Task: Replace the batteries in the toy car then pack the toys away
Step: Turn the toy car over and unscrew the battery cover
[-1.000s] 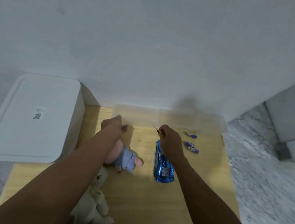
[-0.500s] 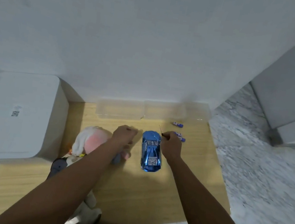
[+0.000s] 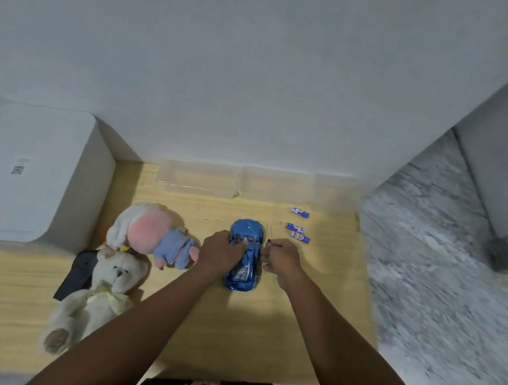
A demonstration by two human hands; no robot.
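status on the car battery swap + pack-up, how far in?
Early. Done: nothing visibly finished. Three small blue batteries lie loose on the wooden table, none seen fitted.

In hand: left hand grips the shiny blue toy car, which sits roof-up; right hand pinches a thin screwdriver beside it.

Left: the swap, then packing the car, the pink plush doll and cream teddy bear; clear plastic boxes look empty.
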